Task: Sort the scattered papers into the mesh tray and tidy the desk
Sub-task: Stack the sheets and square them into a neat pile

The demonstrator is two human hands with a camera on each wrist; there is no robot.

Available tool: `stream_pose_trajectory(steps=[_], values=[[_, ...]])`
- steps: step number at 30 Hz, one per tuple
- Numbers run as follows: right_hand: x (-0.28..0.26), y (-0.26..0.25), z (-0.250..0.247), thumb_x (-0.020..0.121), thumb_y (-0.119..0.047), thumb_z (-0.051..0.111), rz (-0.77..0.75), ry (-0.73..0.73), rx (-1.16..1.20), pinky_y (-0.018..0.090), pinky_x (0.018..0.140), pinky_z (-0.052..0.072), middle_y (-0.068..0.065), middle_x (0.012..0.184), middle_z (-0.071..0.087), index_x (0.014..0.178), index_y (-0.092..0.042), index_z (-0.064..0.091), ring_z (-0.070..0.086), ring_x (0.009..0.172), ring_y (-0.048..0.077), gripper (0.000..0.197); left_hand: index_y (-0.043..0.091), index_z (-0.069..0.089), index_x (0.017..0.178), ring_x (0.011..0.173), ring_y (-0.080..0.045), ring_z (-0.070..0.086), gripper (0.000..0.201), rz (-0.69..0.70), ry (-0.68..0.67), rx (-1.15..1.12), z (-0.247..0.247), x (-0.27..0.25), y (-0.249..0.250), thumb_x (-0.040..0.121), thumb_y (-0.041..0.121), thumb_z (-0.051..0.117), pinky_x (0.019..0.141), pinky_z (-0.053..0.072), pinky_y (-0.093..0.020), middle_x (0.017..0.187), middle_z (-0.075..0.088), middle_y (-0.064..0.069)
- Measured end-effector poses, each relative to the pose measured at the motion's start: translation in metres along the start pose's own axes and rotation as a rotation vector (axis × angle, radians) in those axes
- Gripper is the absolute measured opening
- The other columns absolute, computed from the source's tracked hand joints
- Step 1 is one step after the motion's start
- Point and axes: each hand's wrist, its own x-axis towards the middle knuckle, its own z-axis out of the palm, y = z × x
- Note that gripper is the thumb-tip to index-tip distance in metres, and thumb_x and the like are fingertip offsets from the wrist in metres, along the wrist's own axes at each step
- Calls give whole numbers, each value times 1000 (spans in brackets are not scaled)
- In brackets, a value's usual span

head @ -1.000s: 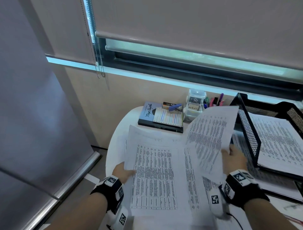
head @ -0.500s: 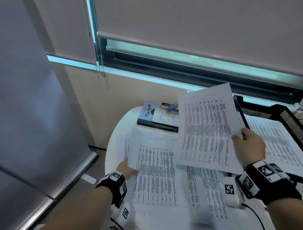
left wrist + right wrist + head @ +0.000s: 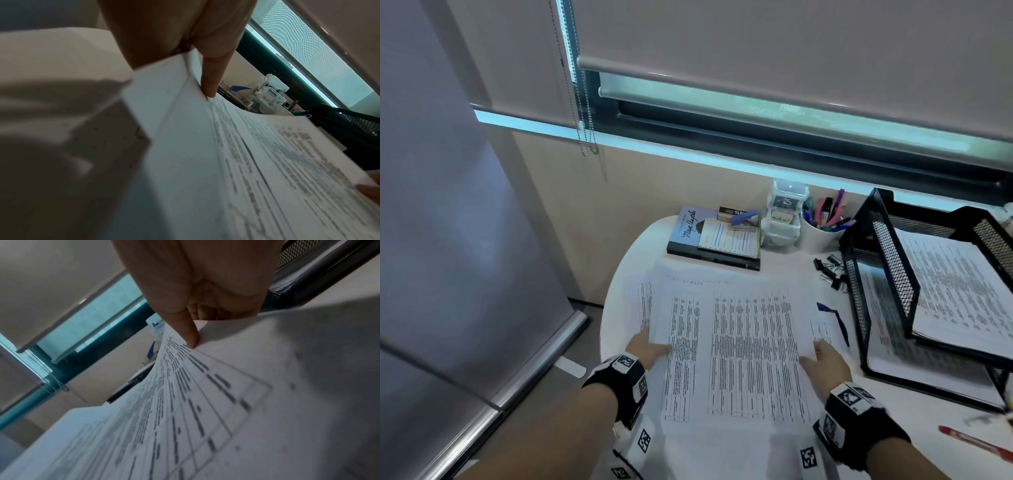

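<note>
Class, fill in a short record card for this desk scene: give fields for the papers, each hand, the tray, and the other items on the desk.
papers: printed sheets overlapping loosely on the white desk
left hand: left hand pinches the sheets' left edge
right hand: right hand pinches the sheets' right edge
tray: black mesh tray, right of the sheets, papers already in both tiers
behind papers: book, pen cup
loose items: binder clips, red pen

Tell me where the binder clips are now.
In the head view, the binder clips lie on the desk right of the papers, beside the mesh tray, below the pen cup.
</note>
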Motion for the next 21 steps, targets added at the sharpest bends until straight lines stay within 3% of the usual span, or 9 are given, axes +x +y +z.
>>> stream_pose_trajectory(steps=[3,7,10,13,18,21], values=[[-4,0,-2,82,-28,67,109,31,-16,37,102,39,16,133,52,134,-7,41,52,118,32,62,2,52,126,112,-30,58,48,-2,-8,18,0,1,-1,83,17,68,93,46,-32,124,60,-14],[-1,2,1,77,-31,71,172,-85,-2,38,99,44,18,139,43,142,-5,29,49,121,34,81,4,51,125,109,-28,58,46,27,-32,21,1,1,0,84,18,67,90,45,-30,124,59,-15],[-1,-4,11,81,-17,69,81,-165,6,31,89,45,17,123,54,133,0,39,54,111,30,63,6,53,123,98,-21,55,45,52,-52,8,1,1,0,84,20,68,83,42,-26,123,60,-14],[-6,-15,18,82,-12,67,-3,-217,26,33,81,51,11,103,60,119,-2,50,59,92,25,41,13,55,112,97,-19,55,35,72,-84,7,0,2,-2,81,20,71,84,41,-26,121,61,-13],[-1,-7,18,81,-13,69,17,-182,97,33,83,50,12,116,61,127,-5,45,59,97,25,52,13,54,115,110,-25,57,43,67,-105,22,2,3,-7,78,19,74,87,41,-28,122,61,-12],[3,-2,15,82,-6,65,34,-120,160,32,80,49,13,119,58,130,-3,43,58,92,25,53,6,53,124,103,-20,56,53,58,-77,-38,5,2,-10,76,12,75,88,41,-27,122,61,-12]])
